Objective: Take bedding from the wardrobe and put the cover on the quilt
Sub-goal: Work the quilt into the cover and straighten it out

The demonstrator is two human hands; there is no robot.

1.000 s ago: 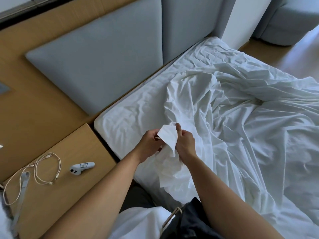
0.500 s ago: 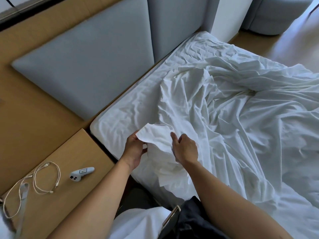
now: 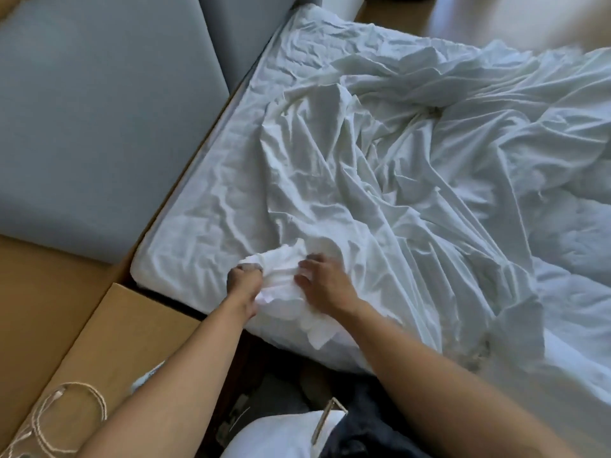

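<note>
A white quilt cover lies crumpled across the bed, its near corner bunched at the mattress's front left corner. My left hand grips that bunched corner in a fist. My right hand lies on the same corner just to the right, fingers spread and pressing the cloth down. A puffier white mass, perhaps the quilt, shows at the right edge under the folds.
The mattress has a white fitted sheet and butts against a grey padded headboard. A wooden bedside table at lower left carries a coiled white cable. Wooden floor shows at the top right.
Both hands have gone down from holding the corner up in the air to the mattress corner. The left hand has closed into a fist on the cloth, and the right has flattened.
</note>
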